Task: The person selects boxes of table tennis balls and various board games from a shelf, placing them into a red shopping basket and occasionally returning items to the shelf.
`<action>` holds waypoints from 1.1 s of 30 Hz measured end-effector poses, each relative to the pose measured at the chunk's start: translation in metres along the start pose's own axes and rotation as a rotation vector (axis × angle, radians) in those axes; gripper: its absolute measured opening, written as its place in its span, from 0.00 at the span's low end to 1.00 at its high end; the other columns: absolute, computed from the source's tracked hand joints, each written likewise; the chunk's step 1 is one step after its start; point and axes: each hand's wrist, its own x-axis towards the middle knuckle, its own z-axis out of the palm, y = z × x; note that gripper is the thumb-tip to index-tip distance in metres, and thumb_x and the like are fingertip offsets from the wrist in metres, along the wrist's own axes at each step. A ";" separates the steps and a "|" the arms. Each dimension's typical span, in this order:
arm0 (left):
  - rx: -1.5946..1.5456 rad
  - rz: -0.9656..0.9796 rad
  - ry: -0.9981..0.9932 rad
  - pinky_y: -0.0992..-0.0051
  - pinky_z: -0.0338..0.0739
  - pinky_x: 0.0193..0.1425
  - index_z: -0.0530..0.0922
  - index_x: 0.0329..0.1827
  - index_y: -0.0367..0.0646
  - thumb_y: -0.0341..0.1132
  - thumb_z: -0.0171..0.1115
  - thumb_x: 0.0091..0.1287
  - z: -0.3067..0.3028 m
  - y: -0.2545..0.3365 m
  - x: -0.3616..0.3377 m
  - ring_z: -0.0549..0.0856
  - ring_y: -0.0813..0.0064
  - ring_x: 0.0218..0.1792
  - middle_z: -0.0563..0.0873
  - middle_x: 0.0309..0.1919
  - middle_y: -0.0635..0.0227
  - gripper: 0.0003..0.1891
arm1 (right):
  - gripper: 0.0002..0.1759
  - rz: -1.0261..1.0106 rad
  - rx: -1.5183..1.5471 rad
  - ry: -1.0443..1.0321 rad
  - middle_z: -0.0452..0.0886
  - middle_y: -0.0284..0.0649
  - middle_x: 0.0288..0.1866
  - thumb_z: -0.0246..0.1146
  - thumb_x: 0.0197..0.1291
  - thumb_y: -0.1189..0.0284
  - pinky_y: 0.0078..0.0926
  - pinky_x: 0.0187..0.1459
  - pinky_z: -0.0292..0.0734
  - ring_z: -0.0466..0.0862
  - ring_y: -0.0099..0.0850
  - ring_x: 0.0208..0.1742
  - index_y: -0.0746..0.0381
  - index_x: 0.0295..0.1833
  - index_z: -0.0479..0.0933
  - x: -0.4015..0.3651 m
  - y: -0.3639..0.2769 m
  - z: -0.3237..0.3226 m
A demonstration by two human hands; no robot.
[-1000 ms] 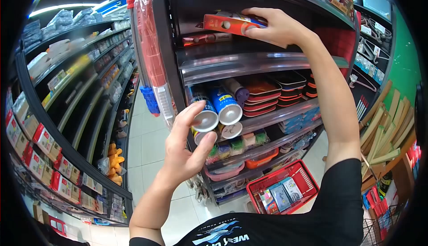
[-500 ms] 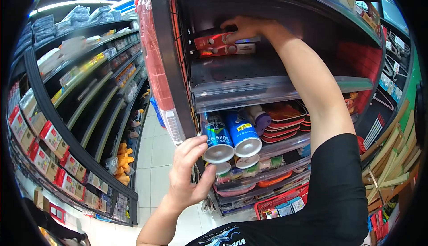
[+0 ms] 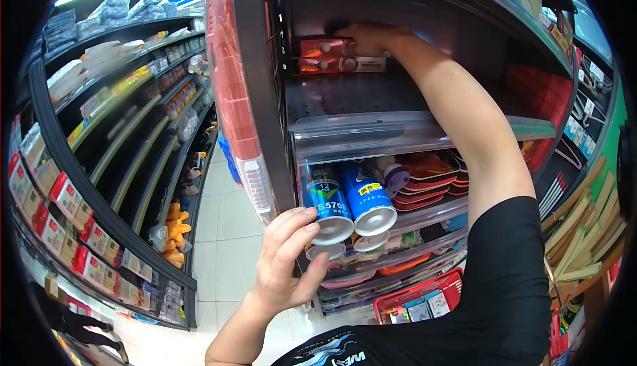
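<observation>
My right hand (image 3: 371, 39) reaches deep into the dark upper shelf (image 3: 325, 100), at the right end of a red box (image 3: 322, 48) that lies on a second red and white box (image 3: 325, 65). Its fingers are mostly in shadow, so its grip is unclear. Lower down, my left hand (image 3: 288, 256) is raised with thumb and fingers apart, holding nothing. Close beside it, two blue spray cans, one darker (image 3: 330, 210) and one brighter (image 3: 367, 200), lie with their bases facing outward on the shelf below.
A clear plastic strip (image 3: 398, 134) edges the upper shelf. Red-rimmed items (image 3: 424, 183) sit right of the cans. Below stands a red basket (image 3: 385, 309) with packages. Long shelving (image 3: 40, 87) lines the aisle on the left. A person's dark-clothed legs (image 3: 79, 326) show at lower left.
The view has shifted slightly. My right hand has moved a little to the right relative to the boxes, and the upper red box now lies more level. My left hand keeps its spread pose.
</observation>
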 end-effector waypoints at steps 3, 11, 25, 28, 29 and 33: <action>-0.003 -0.001 0.004 0.55 0.71 0.64 0.70 0.60 0.36 0.24 0.65 0.56 0.000 0.000 -0.001 0.79 0.49 0.58 0.79 0.57 0.46 0.26 | 0.30 -0.040 -0.086 0.006 0.73 0.50 0.67 0.56 0.67 0.60 0.38 0.68 0.67 0.73 0.46 0.67 0.53 0.73 0.65 0.005 -0.001 0.005; -0.016 -0.020 0.010 0.57 0.71 0.65 0.70 0.61 0.35 0.23 0.65 0.55 0.000 0.004 -0.001 0.78 0.50 0.59 0.79 0.58 0.47 0.28 | 0.29 0.064 -0.107 -0.017 0.74 0.52 0.66 0.53 0.70 0.59 0.40 0.66 0.68 0.74 0.47 0.66 0.51 0.74 0.63 -0.010 -0.026 -0.006; -0.193 -0.089 0.031 0.63 0.66 0.69 0.69 0.63 0.32 0.21 0.58 0.62 -0.010 0.015 -0.017 0.74 0.57 0.63 0.75 0.61 0.47 0.24 | 0.15 -0.030 0.437 0.814 0.86 0.48 0.47 0.61 0.64 0.71 0.24 0.46 0.79 0.85 0.29 0.42 0.69 0.53 0.80 -0.220 -0.103 -0.076; -0.260 -0.101 0.100 0.61 0.72 0.64 0.69 0.63 0.32 0.23 0.53 0.66 -0.013 0.025 -0.038 0.76 0.58 0.61 0.75 0.59 0.46 0.21 | 0.09 -0.075 0.494 0.952 0.87 0.40 0.37 0.60 0.65 0.75 0.21 0.42 0.79 0.85 0.24 0.37 0.65 0.46 0.83 -0.296 -0.114 -0.022; -0.304 -0.121 0.128 0.61 0.73 0.63 0.69 0.63 0.32 0.23 0.52 0.67 -0.013 0.029 -0.049 0.76 0.58 0.61 0.75 0.59 0.46 0.20 | 0.09 -0.046 0.495 0.929 0.86 0.39 0.36 0.60 0.65 0.77 0.19 0.42 0.78 0.84 0.22 0.38 0.67 0.46 0.83 -0.326 -0.126 -0.008; -0.488 -0.215 0.108 0.65 0.77 0.54 0.69 0.63 0.35 0.21 0.48 0.68 -0.009 0.044 -0.096 0.79 0.62 0.54 0.76 0.58 0.48 0.19 | 0.09 0.559 0.939 0.716 0.86 0.37 0.38 0.61 0.66 0.75 0.20 0.45 0.78 0.83 0.21 0.40 0.69 0.46 0.83 -0.429 -0.164 0.103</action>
